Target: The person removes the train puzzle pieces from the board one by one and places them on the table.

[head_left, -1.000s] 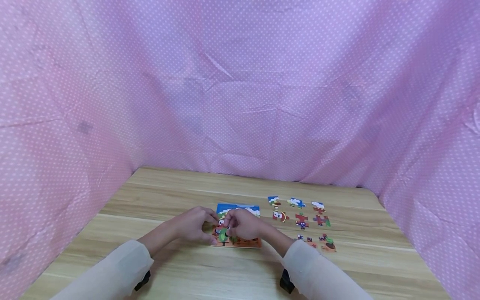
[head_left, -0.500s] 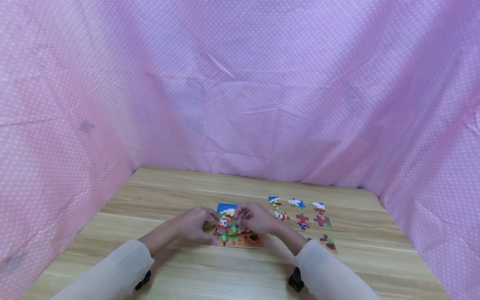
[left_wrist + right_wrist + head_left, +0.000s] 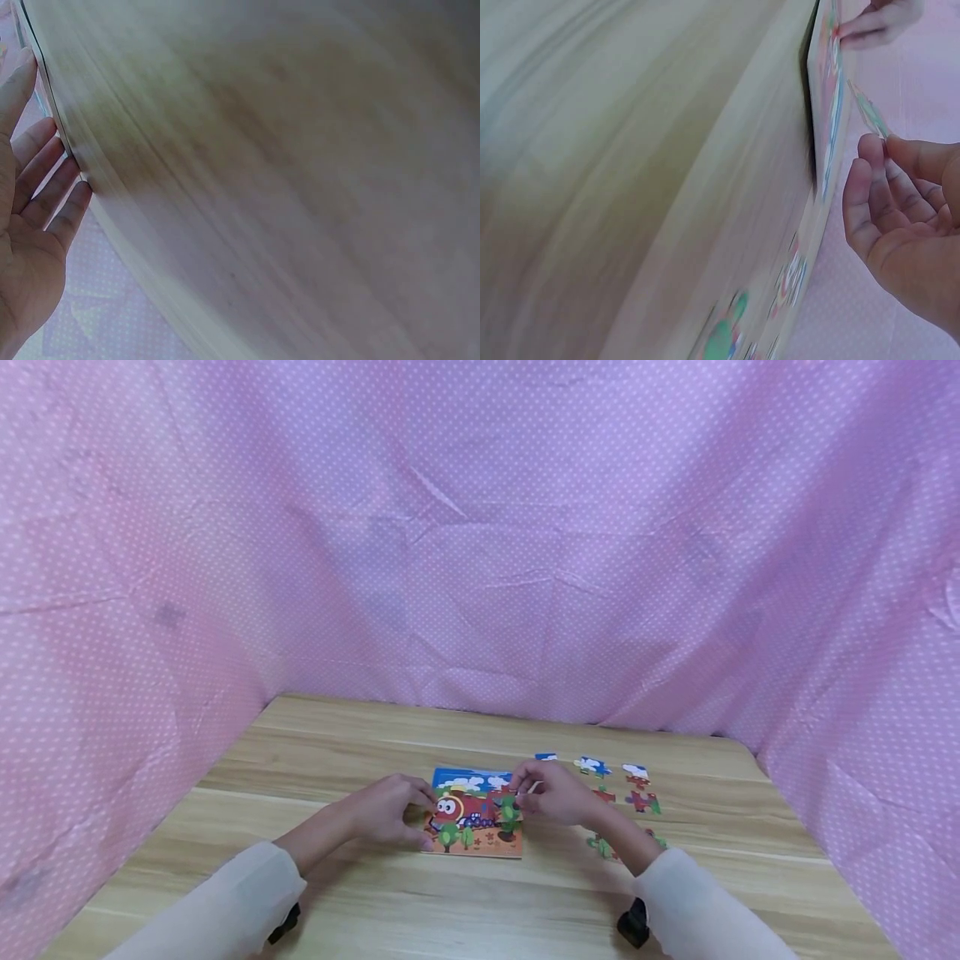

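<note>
A flat picture puzzle board (image 3: pixel 483 843), showing a red cartoon train with big eyes, lies mid-table. My left hand (image 3: pixel 385 810) rests against its left side, thumb near the front corner; the left wrist view shows the fingers of that hand (image 3: pixel 37 247) nearly straight, their tips touching an edge. Over the board's right side, my right hand (image 3: pixel 558 792) pinches a puzzle piece (image 3: pixel 507 810) with green on it. Seen from the right wrist, the thin piece (image 3: pixel 868 114) is held edge-on between thumb and fingertips, raised above the table and apart from the board (image 3: pixel 821 135).
Several loose puzzle pieces lie in rough rows right of the board, among them a blue-and-white piece (image 3: pixel 592 767) and a red-and-green one (image 3: pixel 643 801). My right forearm partly hides some. Pink dotted cloth (image 3: pixel 480 568) hangs around the wooden table (image 3: pixel 337 735).
My right hand has moved rightward across the board with the puzzle piece, uncovering more of the train picture. The left hand has stayed at the board's left side.
</note>
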Available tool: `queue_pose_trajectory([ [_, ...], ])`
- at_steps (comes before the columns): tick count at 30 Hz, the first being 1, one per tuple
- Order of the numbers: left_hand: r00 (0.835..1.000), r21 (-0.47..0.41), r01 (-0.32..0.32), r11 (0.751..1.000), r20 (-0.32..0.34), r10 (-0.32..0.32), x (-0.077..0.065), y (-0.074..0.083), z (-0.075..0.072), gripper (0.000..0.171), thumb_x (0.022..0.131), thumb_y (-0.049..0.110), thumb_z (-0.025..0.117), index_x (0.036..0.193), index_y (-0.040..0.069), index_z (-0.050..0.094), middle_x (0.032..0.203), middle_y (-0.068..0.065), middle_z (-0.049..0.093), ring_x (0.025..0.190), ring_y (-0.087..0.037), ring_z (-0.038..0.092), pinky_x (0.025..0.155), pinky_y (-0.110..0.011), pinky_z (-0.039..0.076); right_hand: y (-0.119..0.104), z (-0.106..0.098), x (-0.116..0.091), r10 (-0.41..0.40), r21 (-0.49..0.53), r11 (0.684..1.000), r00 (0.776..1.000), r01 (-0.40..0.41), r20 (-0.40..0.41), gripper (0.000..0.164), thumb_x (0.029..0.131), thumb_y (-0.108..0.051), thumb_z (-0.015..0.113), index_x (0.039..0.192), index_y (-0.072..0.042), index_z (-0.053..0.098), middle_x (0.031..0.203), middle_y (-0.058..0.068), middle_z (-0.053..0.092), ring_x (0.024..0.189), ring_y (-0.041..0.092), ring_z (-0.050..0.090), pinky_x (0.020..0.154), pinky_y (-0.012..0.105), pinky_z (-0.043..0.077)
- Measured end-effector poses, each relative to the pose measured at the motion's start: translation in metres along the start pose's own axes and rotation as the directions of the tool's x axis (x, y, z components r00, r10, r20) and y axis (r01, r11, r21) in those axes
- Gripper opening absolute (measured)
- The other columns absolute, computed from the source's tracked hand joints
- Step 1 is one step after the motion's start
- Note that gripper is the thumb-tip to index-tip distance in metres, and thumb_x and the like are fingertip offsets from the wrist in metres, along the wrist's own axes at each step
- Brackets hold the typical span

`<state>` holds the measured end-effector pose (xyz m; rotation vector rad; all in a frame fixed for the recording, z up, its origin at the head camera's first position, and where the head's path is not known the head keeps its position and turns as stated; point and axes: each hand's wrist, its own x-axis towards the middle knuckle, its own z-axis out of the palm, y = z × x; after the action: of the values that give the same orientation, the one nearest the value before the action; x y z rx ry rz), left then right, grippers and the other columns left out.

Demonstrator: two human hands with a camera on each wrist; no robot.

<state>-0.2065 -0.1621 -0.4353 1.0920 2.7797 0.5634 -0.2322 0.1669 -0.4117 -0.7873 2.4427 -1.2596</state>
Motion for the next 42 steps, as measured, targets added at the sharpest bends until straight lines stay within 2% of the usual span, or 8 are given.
queue_pose_trajectory([
  [7,1.0,0.001,0.003,1.0,-0.004,-0.003,0.0,0.002,-0.002,0.055,0.084,0.057,0.079,0.118,0.013,0.078,0.128,0.001,0.067,0.124,-0.022,0.06,0.106,-0.043,0.05,0.018,-0.02,-0.021,0.003,0.055,0.998,1.0,-0.004,0.013,0.011,0.098,0.004,0.063,0.108,-0.001,0.064,0.098,0.012,0.062,0.088,0.023,0.066,0.072,0.031,0.059],
  [11,1.0,-0.001,-0.002,1.0,-0.003,0.002,0.0,0.002,-0.002,0.054,0.084,0.056,0.079,0.117,0.013,0.078,0.127,0.001,0.067,0.123,-0.022,0.06,0.105,-0.042,0.05,0.027,-0.029,-0.032,0.019,0.038,0.999,1.0,-0.019,0.015,0.012,0.098,0.004,0.061,0.108,-0.001,0.063,0.097,0.011,0.062,0.088,0.022,0.065,0.071,0.031,0.059],
  [18,1.0,0.0,0.017,1.0,0.001,-0.017,-0.001,0.002,-0.001,0.053,0.084,0.055,0.08,0.117,0.013,0.078,0.128,0.002,0.067,0.123,-0.021,0.06,0.105,-0.042,0.05,0.038,-0.038,-0.047,0.054,0.07,0.996,0.999,-0.054,0.01,0.009,0.099,0.005,0.061,0.108,0.002,0.062,0.098,0.014,0.062,0.086,0.023,0.065,0.072,0.032,0.06],
  [25,1.0,-0.001,0.026,1.0,0.005,-0.026,-0.001,0.003,-0.002,0.055,0.084,0.057,0.079,0.118,0.014,0.078,0.129,0.002,0.066,0.125,-0.022,0.058,0.106,-0.044,0.049,0.041,-0.042,-0.058,0.057,0.077,0.995,0.998,-0.06,0.037,0.01,0.099,0.005,0.06,0.109,0.003,0.062,0.097,0.015,0.062,0.084,0.024,0.065,0.07,0.035,0.06],
  [30,1.0,-0.006,0.024,1.0,0.009,-0.024,0.0,0.002,-0.002,0.055,0.084,0.057,0.079,0.119,0.014,0.078,0.13,0.001,0.066,0.125,-0.022,0.058,0.107,-0.045,0.048,0.041,-0.043,-0.061,0.071,0.047,0.996,0.996,-0.073,0.051,0.015,0.1,0.001,0.061,0.114,0.001,0.061,0.098,0.014,0.065,0.085,0.025,0.064,0.067,0.032,0.057],
  [37,1.0,-0.002,0.02,1.0,0.01,-0.02,0.0,0.002,-0.001,0.056,0.084,0.059,0.078,0.119,0.014,0.078,0.129,0.001,0.067,0.125,-0.022,0.059,0.106,-0.045,0.049,0.041,-0.042,-0.061,0.04,-0.066,0.997,0.998,-0.037,0.043,0.025,0.096,0.005,0.061,0.118,-0.003,0.067,0.096,0.009,0.065,0.079,0.021,0.063,0.064,0.028,0.055],
  [42,1.0,0.0,0.007,1.0,0.006,-0.007,0.0,0.001,-0.002,0.057,0.085,0.059,0.078,0.118,0.012,0.078,0.129,0.0,0.067,0.125,-0.023,0.059,0.106,-0.045,0.049,0.04,-0.039,-0.062,0.038,-0.133,0.991,0.999,-0.033,0.035,0.018,0.096,0.002,0.063,0.112,-0.004,0.07,0.09,0.004,0.066,0.076,0.014,0.06,0.064,0.024,0.052],
])
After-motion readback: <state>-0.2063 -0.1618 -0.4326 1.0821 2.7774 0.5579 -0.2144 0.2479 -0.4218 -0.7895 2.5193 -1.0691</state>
